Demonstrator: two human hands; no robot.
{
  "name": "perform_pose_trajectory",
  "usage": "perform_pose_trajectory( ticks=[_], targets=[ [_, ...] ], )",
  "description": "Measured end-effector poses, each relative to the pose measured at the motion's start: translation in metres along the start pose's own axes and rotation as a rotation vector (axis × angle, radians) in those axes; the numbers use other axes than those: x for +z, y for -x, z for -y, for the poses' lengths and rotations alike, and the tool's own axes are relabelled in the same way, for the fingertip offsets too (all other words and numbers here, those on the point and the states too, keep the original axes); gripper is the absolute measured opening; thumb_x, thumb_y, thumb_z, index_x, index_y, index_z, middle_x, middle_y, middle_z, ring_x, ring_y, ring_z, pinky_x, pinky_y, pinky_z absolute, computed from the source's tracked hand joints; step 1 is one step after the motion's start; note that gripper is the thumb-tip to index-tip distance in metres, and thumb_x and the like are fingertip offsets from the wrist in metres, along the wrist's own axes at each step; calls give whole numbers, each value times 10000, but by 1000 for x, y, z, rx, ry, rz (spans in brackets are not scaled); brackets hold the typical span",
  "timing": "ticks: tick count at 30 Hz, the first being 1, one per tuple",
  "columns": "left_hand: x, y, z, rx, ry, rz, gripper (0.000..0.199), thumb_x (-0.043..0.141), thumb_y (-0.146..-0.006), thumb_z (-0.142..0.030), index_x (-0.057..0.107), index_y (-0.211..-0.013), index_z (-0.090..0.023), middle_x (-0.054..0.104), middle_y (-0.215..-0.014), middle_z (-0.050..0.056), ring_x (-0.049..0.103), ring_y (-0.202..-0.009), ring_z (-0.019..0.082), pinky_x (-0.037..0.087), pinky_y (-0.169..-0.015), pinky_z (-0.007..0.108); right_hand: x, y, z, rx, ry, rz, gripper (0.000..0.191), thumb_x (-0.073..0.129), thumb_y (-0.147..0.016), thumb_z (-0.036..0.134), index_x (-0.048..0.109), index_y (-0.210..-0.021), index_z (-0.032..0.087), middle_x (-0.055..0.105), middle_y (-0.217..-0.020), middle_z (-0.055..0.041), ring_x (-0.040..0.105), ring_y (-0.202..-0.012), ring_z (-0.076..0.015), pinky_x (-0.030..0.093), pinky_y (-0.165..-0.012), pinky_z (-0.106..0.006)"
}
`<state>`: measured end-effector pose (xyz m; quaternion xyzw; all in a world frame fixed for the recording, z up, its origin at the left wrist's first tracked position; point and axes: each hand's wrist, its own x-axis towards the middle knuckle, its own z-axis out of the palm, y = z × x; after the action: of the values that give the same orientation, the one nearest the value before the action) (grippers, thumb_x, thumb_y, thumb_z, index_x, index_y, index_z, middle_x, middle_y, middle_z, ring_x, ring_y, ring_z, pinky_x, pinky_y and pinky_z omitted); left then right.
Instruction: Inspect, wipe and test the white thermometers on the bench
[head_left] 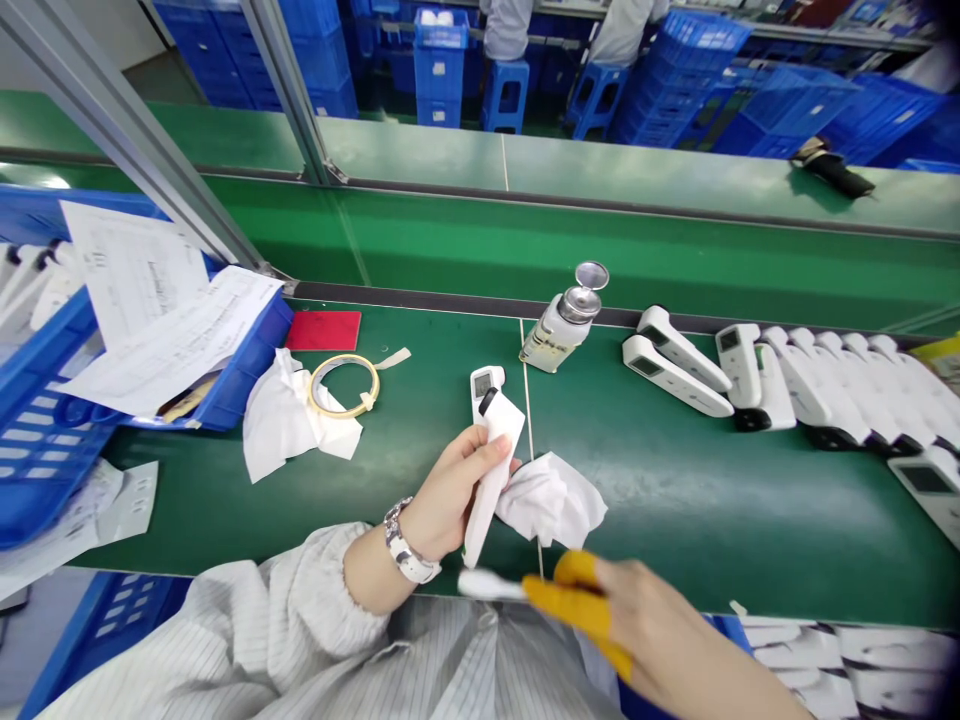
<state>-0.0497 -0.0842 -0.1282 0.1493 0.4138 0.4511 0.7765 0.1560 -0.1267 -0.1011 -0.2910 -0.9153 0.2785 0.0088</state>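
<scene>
My left hand (450,490), with a watch on its wrist, is closed around a white infrared thermometer (499,470), its black-rimmed end pointing away from me. Just beyond lies another white thermometer (484,382) with a small screen, partly hidden. Yellow finger covers are on several fingers of my right hand (600,620). That hand grips a white brush (491,586), blurred by motion, whose head is near the thermometer's lower end. A crumpled white cloth (553,502) lies on the green table to the right of my left hand.
A metal-lidded bottle (562,330), its cap raised, stands at the back. Several thermometers (832,385) line the right side. At left are a tape roll (345,386) on a white cloth (274,425), a red card (324,330) and a blue crate (45,440). Co-workers sit beyond the partition.
</scene>
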Motion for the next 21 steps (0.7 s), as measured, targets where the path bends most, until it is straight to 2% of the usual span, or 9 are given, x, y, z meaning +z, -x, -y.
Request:
perform_pose_trajectory(
  ticks=[2,6,7,10,11,15,19,21],
  targets=[
    [0,-1,0,6,-4,6,293,655,-736,-394,487,-792,-159,584,-688,22,494,-556,63,361,-524,181,-4,0,3,-20,-47,99,563,351,-825,7,449,-1300,292,578,-845,-37,579,-641,-140,495,-588,-249],
    [-1,-2,0,6,1,-4,302,677,-714,-390,493,-776,-159,574,-674,15,499,-565,69,371,-535,186,-4,-1,1,40,-28,-101,548,298,-848,12,420,-1326,249,574,-970,-89,596,-725,-164,494,-612,-274],
    [-1,-2,0,9,-1,-9,300,683,-709,-384,495,-773,-158,570,-673,12,499,-568,69,372,-539,186,-3,-2,0,43,-20,-78,549,300,-845,7,424,-1325,245,579,-954,-86,592,-690,-158,488,-591,-265],
    [-1,-2,1,15,-3,-29,293,689,-706,-375,503,-779,-161,563,-686,2,496,-577,64,370,-551,185,0,-6,0,-6,-2,144,561,338,-825,-6,459,-1299,270,584,-821,-36,559,-575,-140,466,-526,-241],
    [-1,-1,2,16,-5,-34,294,689,-705,-377,502,-775,-162,561,-687,-1,494,-580,63,369,-555,185,0,-6,1,-22,14,152,555,337,-825,-2,466,-1294,266,582,-814,-38,564,-588,-149,469,-530,-250],
    [-1,-1,2,30,-34,-27,301,697,-697,-385,504,-761,-163,533,-663,-17,493,-608,72,361,-567,189,-4,-3,1,-4,86,-21,542,291,-825,0,475,-1289,214,580,-902,-89,584,-652,-173,486,-574,-294],
    [-1,-1,1,32,-35,-42,308,698,-690,-397,507,-768,-169,533,-666,-20,488,-601,75,351,-558,198,-7,-2,1,-54,42,38,532,333,-824,-1,515,-1251,258,599,-840,-50,578,-596,-144,474,-551,-252],
    [0,-1,1,24,-32,-44,320,701,-683,-408,504,-760,-168,545,-680,-15,485,-590,72,352,-561,203,-7,-2,0,-41,39,-53,513,323,-839,12,526,-1241,258,608,-896,-67,598,-662,-157,485,-588,-265]
  ],
)
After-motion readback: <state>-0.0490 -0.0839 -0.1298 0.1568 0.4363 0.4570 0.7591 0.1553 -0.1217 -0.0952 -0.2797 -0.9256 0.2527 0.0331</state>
